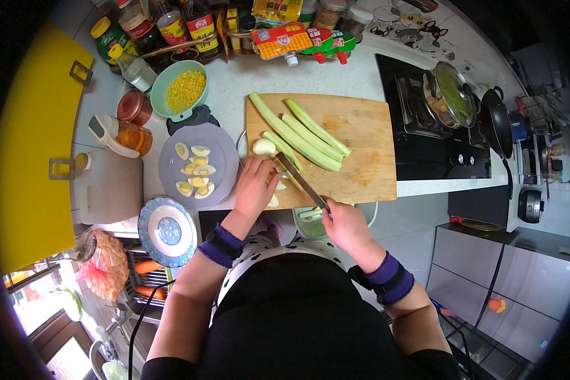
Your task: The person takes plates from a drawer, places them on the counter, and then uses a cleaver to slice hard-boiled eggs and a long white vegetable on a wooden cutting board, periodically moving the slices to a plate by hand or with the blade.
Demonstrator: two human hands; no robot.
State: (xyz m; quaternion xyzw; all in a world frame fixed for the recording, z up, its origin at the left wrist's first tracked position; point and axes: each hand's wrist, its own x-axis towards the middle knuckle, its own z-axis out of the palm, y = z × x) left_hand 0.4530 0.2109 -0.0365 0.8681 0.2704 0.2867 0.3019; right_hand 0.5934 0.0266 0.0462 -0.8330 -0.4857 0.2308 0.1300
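My right hand (346, 222) is closed on the handle of a kitchen knife (300, 179), whose blade slants up and left over the wooden cutting board (370, 142). At the blade's far end, my left hand (257, 184) rests at the board's left edge, its fingers on a piece of boiled egg that they partly hide. A whole peeled egg (264, 147) lies just above these fingers, and cut egg pieces (273, 201) lie below the blade. Several peeled green vegetable strips (297, 135) lie across the board. Egg wedges (204, 170) sit on the lavender plate (171, 183) to the left.
Behind the lavender plate stands a green bowl of corn kernels (185, 90). A blue-and-white plate (147, 232) is at the counter's front left. Bottles and sauce pouches (282, 40) line the back. Right of the board is a gas hob (422, 161) with a lidded pot (451, 95). Below the board's edge shows a bin (373, 213).
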